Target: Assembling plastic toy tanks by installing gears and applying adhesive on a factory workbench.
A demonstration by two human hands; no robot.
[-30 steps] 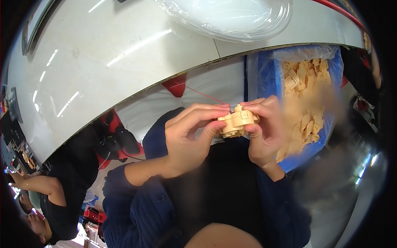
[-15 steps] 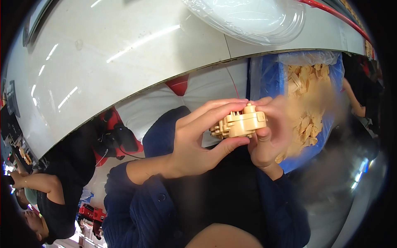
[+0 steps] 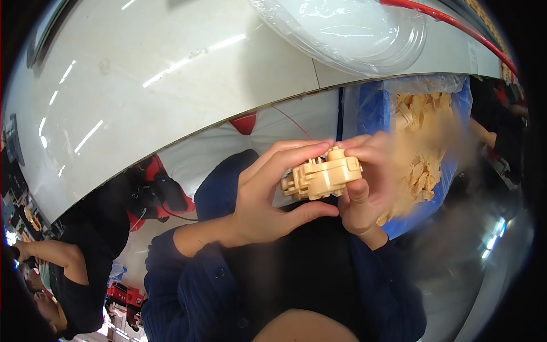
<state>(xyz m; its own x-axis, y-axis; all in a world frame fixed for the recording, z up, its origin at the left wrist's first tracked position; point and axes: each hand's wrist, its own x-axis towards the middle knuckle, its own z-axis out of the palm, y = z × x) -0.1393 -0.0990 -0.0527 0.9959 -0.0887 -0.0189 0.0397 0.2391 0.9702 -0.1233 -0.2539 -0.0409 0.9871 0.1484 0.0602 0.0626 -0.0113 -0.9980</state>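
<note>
Over my lap, a cream-yellow moulded plastic housing (image 3: 327, 178) is held up between both hands. It has a rounded body, a short round knob on top and several small lugs and openings at its left end. My left hand (image 3: 259, 196) curves round that end, fingertips along the upper edge and thumb stretched under the body. At the other end, my right hand (image 3: 367, 185) grips the housing with the thumb against its near side and the fingers over the top. Those right fingers are partly blurred, and the underside of the housing is hidden.
A white worktop (image 3: 171, 85) spans the far side, bearing a clear plastic-wrapped coil (image 3: 347, 40) and a red hose (image 3: 450, 17). Beyond my right hand stands a blue bin (image 3: 370, 108) lined with plastic, holding many cream pieces (image 3: 424, 176). Other people work at far left and right.
The housing and both hands have shifted slightly left and the housing has tilted a little. My left thumb has slid lower, showing more of the housing's lower edge.
</note>
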